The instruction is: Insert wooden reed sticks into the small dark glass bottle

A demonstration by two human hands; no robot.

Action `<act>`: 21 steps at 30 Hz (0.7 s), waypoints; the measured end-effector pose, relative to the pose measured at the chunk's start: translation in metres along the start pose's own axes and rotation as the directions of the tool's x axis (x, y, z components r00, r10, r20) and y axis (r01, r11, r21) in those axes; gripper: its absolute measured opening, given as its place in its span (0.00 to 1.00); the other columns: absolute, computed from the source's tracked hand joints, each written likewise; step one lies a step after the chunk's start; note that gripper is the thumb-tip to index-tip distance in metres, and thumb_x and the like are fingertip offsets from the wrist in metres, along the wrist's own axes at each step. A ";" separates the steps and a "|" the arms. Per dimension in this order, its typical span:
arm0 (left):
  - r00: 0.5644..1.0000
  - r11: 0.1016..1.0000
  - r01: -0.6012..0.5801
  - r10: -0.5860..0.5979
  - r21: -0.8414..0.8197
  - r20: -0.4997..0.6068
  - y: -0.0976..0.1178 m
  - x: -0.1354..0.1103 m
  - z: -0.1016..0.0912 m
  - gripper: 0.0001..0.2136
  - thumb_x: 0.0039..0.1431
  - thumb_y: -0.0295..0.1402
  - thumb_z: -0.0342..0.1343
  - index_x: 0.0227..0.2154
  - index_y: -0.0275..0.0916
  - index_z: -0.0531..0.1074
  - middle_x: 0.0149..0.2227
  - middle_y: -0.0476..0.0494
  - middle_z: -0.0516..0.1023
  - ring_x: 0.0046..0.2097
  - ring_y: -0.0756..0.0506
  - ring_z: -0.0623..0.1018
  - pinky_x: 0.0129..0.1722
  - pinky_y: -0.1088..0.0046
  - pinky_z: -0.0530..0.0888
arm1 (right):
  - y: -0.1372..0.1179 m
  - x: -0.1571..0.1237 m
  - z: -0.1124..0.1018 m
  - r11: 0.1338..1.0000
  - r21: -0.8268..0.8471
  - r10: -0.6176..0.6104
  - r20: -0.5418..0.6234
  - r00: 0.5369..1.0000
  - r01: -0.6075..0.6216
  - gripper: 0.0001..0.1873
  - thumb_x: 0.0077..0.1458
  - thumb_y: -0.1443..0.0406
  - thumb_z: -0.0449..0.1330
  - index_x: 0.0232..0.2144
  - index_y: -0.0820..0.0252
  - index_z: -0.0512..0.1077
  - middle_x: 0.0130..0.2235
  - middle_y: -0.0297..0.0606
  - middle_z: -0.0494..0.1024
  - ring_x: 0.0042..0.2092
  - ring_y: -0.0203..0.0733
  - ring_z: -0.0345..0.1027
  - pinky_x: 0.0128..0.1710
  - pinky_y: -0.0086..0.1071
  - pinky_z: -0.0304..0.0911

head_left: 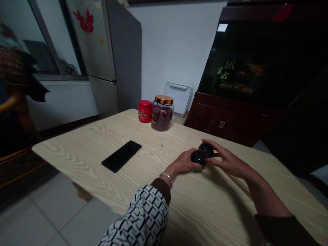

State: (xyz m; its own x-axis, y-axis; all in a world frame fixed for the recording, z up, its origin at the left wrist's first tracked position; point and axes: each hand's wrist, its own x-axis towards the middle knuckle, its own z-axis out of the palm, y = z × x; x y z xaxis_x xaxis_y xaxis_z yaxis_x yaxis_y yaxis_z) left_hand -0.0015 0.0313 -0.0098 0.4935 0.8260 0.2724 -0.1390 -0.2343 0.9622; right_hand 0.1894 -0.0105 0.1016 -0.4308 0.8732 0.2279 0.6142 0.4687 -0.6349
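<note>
A small dark round jar (198, 158) stands on the light wooden table (97, 143), and my left hand (185, 163) wraps round its body. My right hand (225, 158) grips the jar's dark lid (206, 149), which sits tilted at the jar's top; I cannot tell whether the lid is still attached. A silver bracelet circles my left wrist above a patterned black-and-white sleeve.
A black phone (121, 155) lies flat left of my hands. At the table's far edge stand a red tin (145, 111) and a glass jar with a copper lid (162, 113) holding dried petals. A grey fridge (112, 54) and a dark fish tank (256, 65) stand behind.
</note>
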 end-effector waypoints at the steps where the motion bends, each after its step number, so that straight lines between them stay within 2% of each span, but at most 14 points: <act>1: 1.000 1.000 0.001 -0.001 0.008 -0.005 0.000 0.000 0.000 0.34 0.39 0.33 0.73 0.52 0.35 0.70 0.47 0.38 0.76 0.48 0.42 0.75 0.51 0.64 0.71 | 0.001 0.002 -0.001 1.000 -0.017 -0.009 0.011 1.000 0.009 0.30 0.56 0.56 0.62 0.61 0.49 0.65 0.62 0.43 0.68 0.60 0.53 0.65 0.52 0.44 0.69; 4: 1.000 1.000 -0.004 0.004 0.009 0.000 0.001 0.000 -0.001 0.33 0.40 0.33 0.73 0.52 0.35 0.70 0.46 0.38 0.76 0.47 0.42 0.75 0.50 0.64 0.71 | 0.002 0.010 -0.004 0.995 -0.095 -0.005 -0.008 1.000 0.004 0.26 0.55 0.55 0.63 0.55 0.53 0.70 0.56 0.44 0.74 0.55 0.52 0.70 0.49 0.43 0.69; 7: 1.000 1.000 -0.003 0.003 0.021 0.003 -0.001 0.000 -0.001 0.33 0.40 0.32 0.72 0.52 0.35 0.70 0.46 0.38 0.76 0.47 0.42 0.75 0.49 0.64 0.71 | -0.002 0.018 -0.004 0.968 -0.249 0.014 -0.023 1.000 -0.019 0.25 0.52 0.51 0.65 0.49 0.53 0.71 0.49 0.42 0.77 0.46 0.50 0.73 0.45 0.42 0.69; 10: 1.000 0.998 0.000 0.001 0.058 -0.013 -0.003 0.001 -0.001 0.32 0.39 0.33 0.73 0.51 0.35 0.71 0.46 0.39 0.76 0.48 0.41 0.75 0.49 0.63 0.71 | -0.009 0.023 0.001 0.880 -0.459 0.094 -0.082 0.992 -0.121 0.24 0.52 0.45 0.62 0.43 0.52 0.73 0.41 0.41 0.79 0.40 0.51 0.74 0.41 0.44 0.68; 12: 1.000 0.998 -0.005 0.006 0.064 -0.019 -0.004 0.002 -0.001 0.32 0.39 0.33 0.72 0.51 0.36 0.71 0.45 0.40 0.76 0.47 0.41 0.75 0.49 0.63 0.71 | -0.010 0.023 0.007 0.825 -0.532 0.145 -0.125 0.982 -0.190 0.26 0.53 0.42 0.58 0.44 0.52 0.73 0.43 0.45 0.79 0.43 0.57 0.74 0.44 0.50 0.67; 14: 1.000 0.998 -0.015 0.016 0.065 -0.019 -0.004 0.001 -0.001 0.32 0.39 0.32 0.72 0.51 0.36 0.71 0.46 0.40 0.77 0.47 0.41 0.75 0.50 0.63 0.71 | -0.007 0.020 0.012 0.847 -0.489 0.155 -0.148 0.977 -0.209 0.31 0.56 0.41 0.55 0.53 0.52 0.70 0.54 0.49 0.75 0.52 0.61 0.71 0.51 0.55 0.65; 17: 1.000 0.999 -0.025 0.025 0.030 0.001 -0.001 0.001 0.000 0.34 0.40 0.33 0.73 0.53 0.36 0.70 0.48 0.38 0.76 0.48 0.41 0.75 0.51 0.62 0.71 | -0.004 0.011 0.010 0.960 -0.255 0.090 -0.112 0.990 -0.116 0.41 0.57 0.45 0.56 0.67 0.49 0.53 0.68 0.49 0.59 0.63 0.59 0.61 0.57 0.54 0.62; 19: 1.000 1.000 -0.026 0.026 -0.005 0.008 0.001 0.000 0.000 0.35 0.40 0.33 0.73 0.54 0.36 0.70 0.49 0.36 0.76 0.50 0.40 0.75 0.52 0.61 0.70 | -0.005 0.005 0.005 0.993 -0.119 0.012 -0.031 0.999 -0.015 0.46 0.55 0.49 0.61 0.69 0.48 0.46 0.70 0.47 0.54 0.66 0.57 0.57 0.59 0.52 0.62; 21: 1.000 1.000 -0.027 0.027 -0.007 0.000 0.002 0.000 0.000 0.35 0.40 0.33 0.73 0.54 0.36 0.70 0.50 0.35 0.76 0.51 0.40 0.75 0.53 0.60 0.70 | -0.009 0.002 -0.001 0.997 -0.066 -0.045 0.034 0.998 0.047 0.44 0.55 0.53 0.62 0.69 0.46 0.48 0.68 0.46 0.59 0.66 0.56 0.57 0.58 0.50 0.63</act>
State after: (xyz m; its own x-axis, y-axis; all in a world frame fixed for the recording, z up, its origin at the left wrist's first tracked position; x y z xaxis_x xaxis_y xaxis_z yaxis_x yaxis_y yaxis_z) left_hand -0.0018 0.0308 -0.0081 0.4897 0.8194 0.2979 -0.1580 -0.2527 0.9546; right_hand 0.1835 -0.0128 0.1081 -0.4800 0.8464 0.2306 0.6356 0.5167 -0.5736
